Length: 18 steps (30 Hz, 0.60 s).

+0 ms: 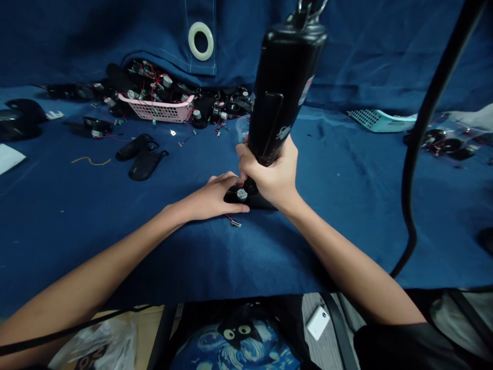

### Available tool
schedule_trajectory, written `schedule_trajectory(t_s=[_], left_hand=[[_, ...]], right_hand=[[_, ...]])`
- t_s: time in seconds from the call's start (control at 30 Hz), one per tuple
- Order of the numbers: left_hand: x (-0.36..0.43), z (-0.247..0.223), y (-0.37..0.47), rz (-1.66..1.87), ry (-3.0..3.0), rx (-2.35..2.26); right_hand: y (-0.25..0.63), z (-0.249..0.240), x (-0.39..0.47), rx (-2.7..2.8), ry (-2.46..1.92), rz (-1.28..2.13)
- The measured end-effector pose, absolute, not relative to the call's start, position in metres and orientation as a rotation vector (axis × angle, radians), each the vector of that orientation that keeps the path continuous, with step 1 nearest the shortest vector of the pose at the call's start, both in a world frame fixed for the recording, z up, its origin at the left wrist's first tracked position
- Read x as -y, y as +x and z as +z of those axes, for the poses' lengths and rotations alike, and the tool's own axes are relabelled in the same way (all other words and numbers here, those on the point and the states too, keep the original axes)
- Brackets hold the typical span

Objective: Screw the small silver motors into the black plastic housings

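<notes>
My right hand (274,172) is wrapped round a black electric screwdriver (287,87), which hangs from a metal hook at its top and points down. Its lower end meets a black plastic housing (264,201) lying on the blue cloth; the tip itself is hidden. My left hand (215,198) grips the left end of that housing between thumb and fingers. A small silver motor (242,194) shows in the housing beside the thumb. From under the left hand a red wire runs to a small circuit board (235,223) on the cloth.
A pink basket (162,110) heaped with black parts and red wires stands at the back left. Two black shells (144,159) lie in front of it. To the right are a teal basket (385,121), more black parts (450,144) and a hanging black cable (414,154).
</notes>
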<state>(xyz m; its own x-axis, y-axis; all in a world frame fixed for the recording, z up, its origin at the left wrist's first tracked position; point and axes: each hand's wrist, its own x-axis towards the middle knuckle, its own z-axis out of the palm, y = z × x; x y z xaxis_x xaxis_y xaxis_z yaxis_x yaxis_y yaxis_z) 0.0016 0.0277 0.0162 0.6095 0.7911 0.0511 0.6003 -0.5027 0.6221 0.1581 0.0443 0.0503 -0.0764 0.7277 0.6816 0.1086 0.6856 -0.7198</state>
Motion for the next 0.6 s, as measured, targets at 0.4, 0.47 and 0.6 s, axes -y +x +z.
schedule_trajectory(t_s=[0.4, 0.47, 0.6], left_hand=[[-0.0337, 0.0172, 0.0076, 0.364, 2.384, -1.109], [-0.0334, 0.0159, 0.0074, 0.382, 2.369, -1.102], [-0.032, 0.0141, 0.0075, 0.405, 2.346, -1.089]], right_hand=[[0.1605, 0.0546, -0.0429, 1.615, -0.739, 0.486], [0.1607, 0.0565, -0.042, 1.607, -0.74, 0.529], [0.1603, 0.0586, -0.0411, 1.59, -0.722, 0.627]])
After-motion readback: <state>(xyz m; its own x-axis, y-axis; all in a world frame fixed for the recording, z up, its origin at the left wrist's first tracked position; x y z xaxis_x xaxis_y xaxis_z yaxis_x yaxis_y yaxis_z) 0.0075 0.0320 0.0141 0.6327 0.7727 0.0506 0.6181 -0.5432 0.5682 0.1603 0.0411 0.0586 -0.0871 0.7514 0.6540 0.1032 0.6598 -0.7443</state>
